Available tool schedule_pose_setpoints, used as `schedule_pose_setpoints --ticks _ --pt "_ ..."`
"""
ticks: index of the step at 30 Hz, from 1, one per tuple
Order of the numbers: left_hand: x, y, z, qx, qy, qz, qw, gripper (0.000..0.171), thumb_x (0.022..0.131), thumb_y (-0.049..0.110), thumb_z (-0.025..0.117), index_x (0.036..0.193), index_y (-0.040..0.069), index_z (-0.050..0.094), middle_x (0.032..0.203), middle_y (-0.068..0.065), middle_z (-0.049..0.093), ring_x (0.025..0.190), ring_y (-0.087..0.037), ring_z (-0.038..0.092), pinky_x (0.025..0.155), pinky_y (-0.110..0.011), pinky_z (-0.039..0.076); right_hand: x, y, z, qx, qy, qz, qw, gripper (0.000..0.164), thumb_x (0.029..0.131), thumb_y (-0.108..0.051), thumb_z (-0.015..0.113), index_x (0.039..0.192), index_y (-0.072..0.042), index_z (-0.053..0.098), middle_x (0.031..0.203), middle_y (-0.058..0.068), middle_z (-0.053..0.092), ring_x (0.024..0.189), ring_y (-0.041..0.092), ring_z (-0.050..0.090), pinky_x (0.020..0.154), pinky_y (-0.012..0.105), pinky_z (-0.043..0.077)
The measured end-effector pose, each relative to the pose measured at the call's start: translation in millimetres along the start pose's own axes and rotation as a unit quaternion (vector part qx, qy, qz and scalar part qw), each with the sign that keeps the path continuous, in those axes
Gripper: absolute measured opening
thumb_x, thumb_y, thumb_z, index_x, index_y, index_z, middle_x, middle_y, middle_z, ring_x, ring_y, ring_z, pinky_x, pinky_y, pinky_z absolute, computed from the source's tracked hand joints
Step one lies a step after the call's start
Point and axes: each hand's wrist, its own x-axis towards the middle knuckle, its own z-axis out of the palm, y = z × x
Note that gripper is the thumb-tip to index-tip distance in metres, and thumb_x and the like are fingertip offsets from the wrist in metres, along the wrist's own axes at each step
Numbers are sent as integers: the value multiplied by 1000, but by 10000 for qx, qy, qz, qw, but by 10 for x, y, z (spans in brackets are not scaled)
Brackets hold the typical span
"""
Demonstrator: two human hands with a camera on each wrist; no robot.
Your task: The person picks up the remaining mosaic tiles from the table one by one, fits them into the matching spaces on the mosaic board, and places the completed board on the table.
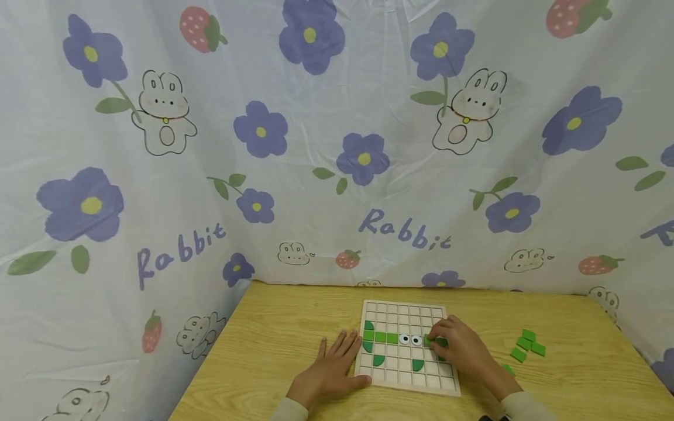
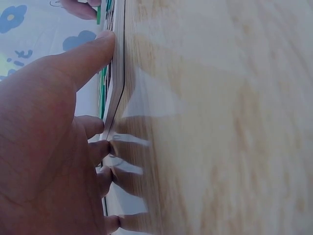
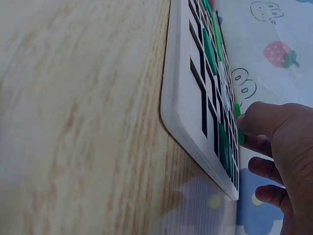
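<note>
A white gridded board (image 1: 416, 388) lies on the table. Three green square tiles (image 1: 381, 337) and two round eye pieces (image 1: 410, 340) form a row across its middle. Dark green quarter-round pieces (image 1: 418, 365) sit in cells above and below that row. My right hand (image 1: 463, 349) pinches a green square tile (image 3: 239, 117) between thumb and finger, over the board just right of the eyes; it partly hides dark green pieces at the right edge. My left hand (image 1: 329, 371) rests with spread fingers on the table, its thumb and fingertips at the board's left side.
Several loose green square tiles (image 1: 524, 342) lie on the wooden table (image 1: 263, 345) right of the board. Another green piece (image 1: 508, 369) shows beside my right wrist. A patterned curtain (image 1: 316, 222) hangs behind the table's back edge. Something dark (image 1: 492, 418) peeks in at the bottom.
</note>
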Motion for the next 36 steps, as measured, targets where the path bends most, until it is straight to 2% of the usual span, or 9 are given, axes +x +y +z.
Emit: schedule_pose_setpoints --ticks 7,10,17,21,28,36 --pt "-1 6 -9 -30 -20 -5 10000 94 103 69 54 173 18 19 181 -5 12 169 -33 7 129 -74 6 24 -11 9 -169 -14 -93 9998 15 86 -14 90 94 -23 81 101 -9 76 91 9 61 92 43 62" --pt "5 17 -11 -39 -16 -9 10000 94 103 69 53 173 18 18 181 -6 12 169 -34 7 129 -74 6 35 12 22 -247 -15 -195 9995 15 85 -13 90 94 -22 82 101 -9 75 91 10 60 94 44 62" --pt "21 43 -26 -28 13 -64 10000 93 103 68 54 173 17 19 181 -6 13 168 -34 8 129 -74 6 65 42 14 -351 -124 -299 9989 14 84 -13 91 94 -21 84 101 -8 72 88 10 55 77 33 58" --pt "26 57 -27 -32 -3 -100 9999 93 103 68 54 173 18 19 181 -6 12 169 -34 7 129 -74 6 74 57 1 -334 -215 -293 9988 13 84 -14 91 94 -20 85 99 -8 72 87 10 54 73 29 54" --pt "28 56 -30 -40 -8 -93 9999 93 103 67 55 173 18 19 181 -6 12 168 -34 8 129 -74 6 66 63 -2 -285 -204 -275 9990 13 86 -14 89 96 -21 85 98 -9 73 87 10 55 75 31 56" --pt "31 60 -49 -73 -41 -113 9999 93 103 68 55 173 19 18 181 -6 12 168 -34 8 129 -74 5 36 76 7 -340 224 -198 9990 17 83 -12 91 94 -23 84 98 -10 75 90 10 61 78 32 59"
